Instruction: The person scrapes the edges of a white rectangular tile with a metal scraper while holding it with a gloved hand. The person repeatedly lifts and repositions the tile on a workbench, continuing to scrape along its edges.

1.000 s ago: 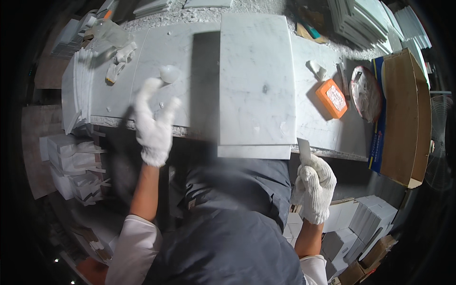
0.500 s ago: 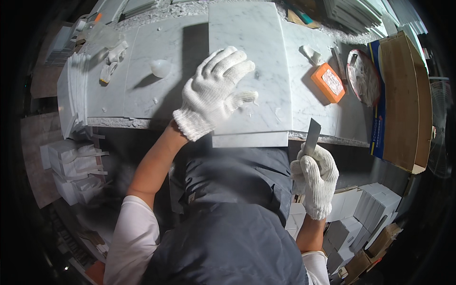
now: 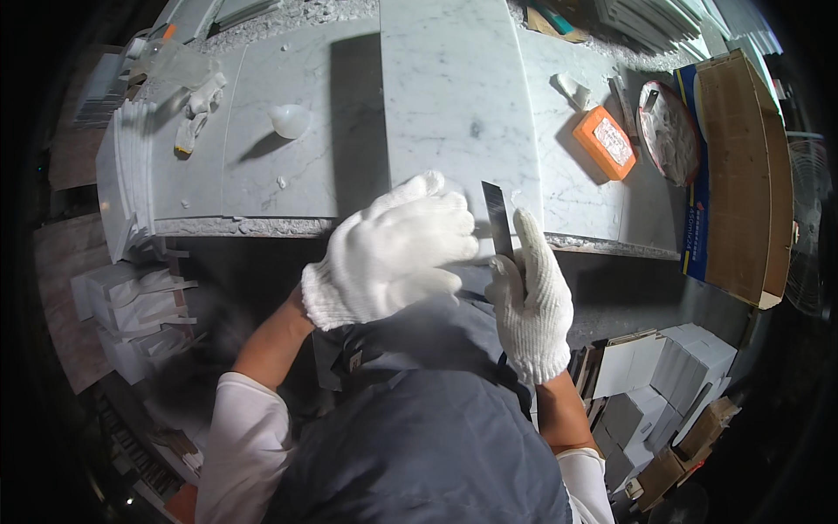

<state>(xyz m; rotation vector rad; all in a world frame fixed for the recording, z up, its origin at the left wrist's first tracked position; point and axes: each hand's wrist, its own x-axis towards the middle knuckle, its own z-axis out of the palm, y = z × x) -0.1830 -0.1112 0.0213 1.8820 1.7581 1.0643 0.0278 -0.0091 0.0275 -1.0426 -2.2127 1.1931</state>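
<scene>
- One left hand [image 3: 393,251], loosely spread — at the table's [image 3: 249,194] near edge
- Right hand [image 3: 532,301] pinching a blade [image 3: 496,214]
- White dome [image 3: 290,121] — well apart from slab's [image 3: 458,105] left edge

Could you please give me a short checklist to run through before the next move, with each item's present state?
1. Left hand and right hand gloved: ok.
2. Flat metal blade held: ok, it juts from the right hand.
3. Left fingers well away from the blade: not ok, they look close.
4. Left hand touching the marble slab: cannot tell.
5. Orange container off the slab: ok, it lies to the right.
</scene>
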